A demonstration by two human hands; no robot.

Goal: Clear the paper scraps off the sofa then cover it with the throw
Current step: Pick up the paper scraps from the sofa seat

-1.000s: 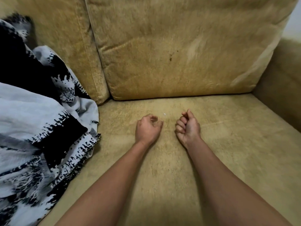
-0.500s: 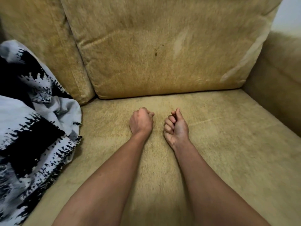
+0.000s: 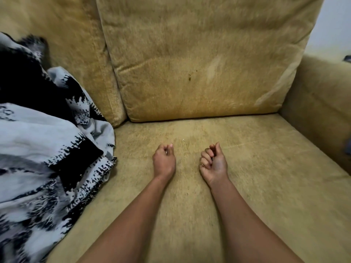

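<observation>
Head view looks down on a tan sofa seat (image 3: 266, 177), with two bare forearms reaching in from the bottom edge. At the centre of the frame the left hand (image 3: 163, 162) rests knuckles-up, fingers curled under and thumb tip pressed to the forefinger tip. Whether a scrap sits between them cannot be told. Just to its right and apart from it, the right hand (image 3: 213, 164) lies on its side with its fingers (image 3: 206, 158) folded into the palm; anything inside is hidden. One tiny white paper scrap (image 3: 183, 139) lies on the seat just above and between the hands, touching neither. The black-and-white throw (image 3: 47, 149) is heaped at the left of the frame, on the seat and against the left back cushion (image 3: 66, 54). A second back cushion (image 3: 199, 63) fills the upper centre, and the armrest (image 3: 322, 111) rises at the right.
</observation>
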